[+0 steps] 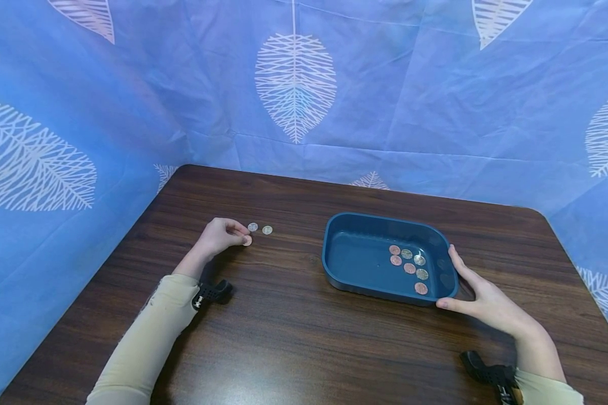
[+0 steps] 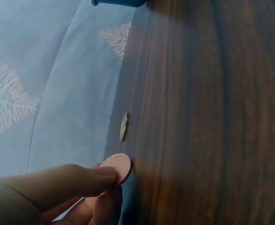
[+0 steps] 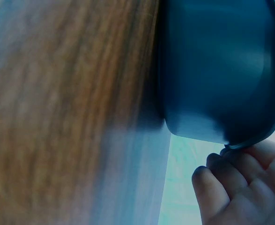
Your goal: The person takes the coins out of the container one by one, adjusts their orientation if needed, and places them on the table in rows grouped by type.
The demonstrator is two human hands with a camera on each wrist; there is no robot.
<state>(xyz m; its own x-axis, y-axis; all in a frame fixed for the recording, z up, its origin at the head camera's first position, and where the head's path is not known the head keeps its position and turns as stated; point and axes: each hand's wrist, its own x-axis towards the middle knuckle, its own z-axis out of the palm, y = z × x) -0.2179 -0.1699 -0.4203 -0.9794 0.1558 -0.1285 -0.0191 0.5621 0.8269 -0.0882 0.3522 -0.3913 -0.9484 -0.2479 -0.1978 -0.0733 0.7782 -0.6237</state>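
Between thumb and fingers, my left hand pinches a copper coin, low over the left part of the table. Just beyond its fingertips lie two other coins, one silvery coin and one yellowish coin. On the right, a dark blue rectangular tray with rounded corners stands on the table. My right hand grips the tray's right end, thumb at the near corner and a finger at the far one. Several copper and yellowish coins lie flat in the right half of the tray.
The dark wood-grain table ends at the back and left against a blue cloth with white leaf prints. A black wrist mount sits on the left sleeve, and another black mount on the right.
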